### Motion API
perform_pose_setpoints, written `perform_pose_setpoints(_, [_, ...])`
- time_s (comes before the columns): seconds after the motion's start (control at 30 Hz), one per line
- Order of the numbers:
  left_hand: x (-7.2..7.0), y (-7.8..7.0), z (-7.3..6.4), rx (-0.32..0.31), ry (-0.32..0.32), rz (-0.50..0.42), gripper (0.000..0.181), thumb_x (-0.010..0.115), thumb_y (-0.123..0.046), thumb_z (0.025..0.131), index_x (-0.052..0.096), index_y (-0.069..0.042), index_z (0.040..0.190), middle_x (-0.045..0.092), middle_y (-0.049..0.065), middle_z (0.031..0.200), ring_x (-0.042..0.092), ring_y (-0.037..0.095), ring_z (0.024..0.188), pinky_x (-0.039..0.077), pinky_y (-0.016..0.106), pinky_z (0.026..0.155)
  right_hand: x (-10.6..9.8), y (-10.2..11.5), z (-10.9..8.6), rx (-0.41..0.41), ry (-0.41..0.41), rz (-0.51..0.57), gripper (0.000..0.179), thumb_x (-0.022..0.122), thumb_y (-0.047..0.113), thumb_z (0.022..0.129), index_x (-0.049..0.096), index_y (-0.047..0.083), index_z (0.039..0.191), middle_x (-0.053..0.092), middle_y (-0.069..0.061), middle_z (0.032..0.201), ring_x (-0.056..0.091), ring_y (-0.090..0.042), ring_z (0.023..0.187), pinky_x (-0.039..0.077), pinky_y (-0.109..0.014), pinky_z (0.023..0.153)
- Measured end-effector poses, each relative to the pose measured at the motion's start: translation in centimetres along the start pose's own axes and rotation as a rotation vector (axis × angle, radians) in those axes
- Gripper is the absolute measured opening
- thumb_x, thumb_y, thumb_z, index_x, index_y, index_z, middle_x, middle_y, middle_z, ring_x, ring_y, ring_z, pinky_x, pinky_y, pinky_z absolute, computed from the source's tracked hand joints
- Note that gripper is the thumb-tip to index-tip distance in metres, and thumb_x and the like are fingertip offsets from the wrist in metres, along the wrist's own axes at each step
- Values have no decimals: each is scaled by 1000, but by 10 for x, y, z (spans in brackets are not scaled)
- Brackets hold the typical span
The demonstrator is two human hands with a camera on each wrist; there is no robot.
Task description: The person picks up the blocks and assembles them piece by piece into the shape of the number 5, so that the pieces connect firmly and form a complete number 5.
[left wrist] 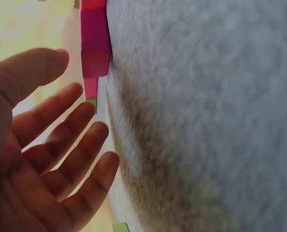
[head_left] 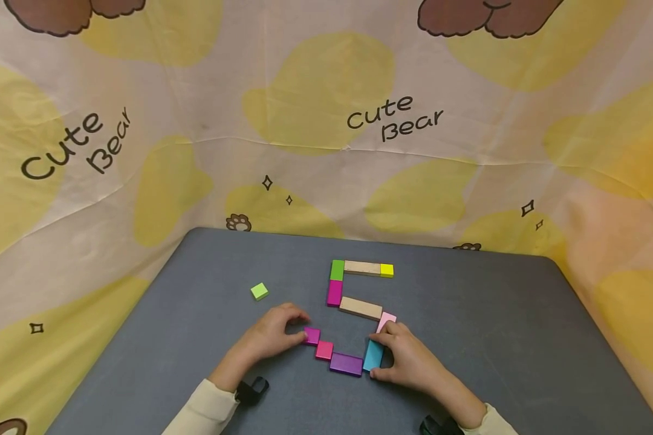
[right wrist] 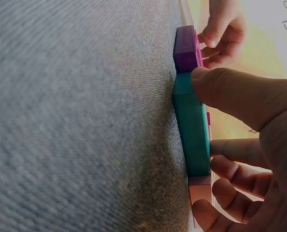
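Wooden blocks lie end to end on the grey table in a shape like a 5. My right hand (head_left: 410, 356) holds the blue block (head_left: 373, 355) by its ends, thumb at the near end and fingers toward the far one. That block meets the purple block (head_left: 346, 364) and the pink block (head_left: 386, 320), which the fingers partly cover. My left hand (head_left: 272, 332) is beside the magenta cube (head_left: 312, 336) at the tail's end. In the left wrist view its fingers are spread and loosely bent, with a gap to the cube (left wrist: 95, 43). A hot-pink cube (head_left: 324, 350) comes between magenta and purple.
Farther back lie a tan block (head_left: 361, 307), a magenta block (head_left: 334, 293), a green block (head_left: 337, 270), another tan plank (head_left: 362, 267) and a yellow cube (head_left: 387, 270). A lime cube (head_left: 259, 291) sits apart at left. A patterned cloth (head_left: 315, 121) hangs behind the table (head_left: 495, 326).
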State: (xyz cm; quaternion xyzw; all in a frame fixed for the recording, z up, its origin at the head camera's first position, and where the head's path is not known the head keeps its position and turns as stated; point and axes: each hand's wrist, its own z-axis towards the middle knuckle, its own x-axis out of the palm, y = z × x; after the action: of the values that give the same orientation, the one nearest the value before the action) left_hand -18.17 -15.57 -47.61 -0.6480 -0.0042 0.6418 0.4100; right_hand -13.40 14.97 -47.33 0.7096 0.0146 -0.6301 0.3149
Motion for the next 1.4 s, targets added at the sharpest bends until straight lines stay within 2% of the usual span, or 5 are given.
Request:
perform_pose_setpoints(0.17, [-4, 5, 1, -84, -87, -2, 24, 74, -13, 80, 70, -7, 103, 67, 4, 100, 62, 19, 93, 51, 36, 84, -1, 0, 0, -2, -5, -1, 61, 83, 42, 70, 68, 9, 119, 54, 6, 97, 44, -9, 89, 44, -24, 71])
perform_pose_setpoints(0.27, [-7, 7, 1, -171, -143, -6, 26, 75, -14, 80, 70, -8, 105, 66, 5, 101, 63, 20, 94, 51, 39, 85, -1, 0, 0, 2, -1, 1, 61, 83, 42, 70, 68, 9, 119, 54, 6, 97, 44, -10, 89, 45, -24, 71])
perform_pose_setpoints(0.47, [-14, 12, -1, -387, -264, 100, 32, 73, -22, 81, 69, -9, 111, 66, 9, 107, 64, 26, 98, 51, 45, 82, -2, 2, 0, 17, 17, 11, 62, 83, 42, 70, 67, 9, 120, 54, 5, 98, 44, -10, 90, 46, -25, 72])
perform_pose_setpoints(0.63, [-23, 21, -1, -513, -309, 120, 39, 71, -24, 83, 66, -6, 117, 61, 17, 115, 61, 36, 104, 50, 52, 84, -1, 2, -1, 19, 15, 11, 62, 83, 42, 70, 67, 10, 120, 54, 5, 98, 44, -10, 90, 46, -26, 73])
perform_pose_setpoints(1.4, [-42, 59, 3, -575, -228, 65, 48, 73, -20, 80, 62, -3, 123, 58, 22, 119, 63, 30, 95, 50, 46, 80, -1, 1, 0, 13, -1, -9, 62, 83, 43, 70, 67, 10, 120, 54, 5, 98, 44, -10, 90, 44, -25, 72])
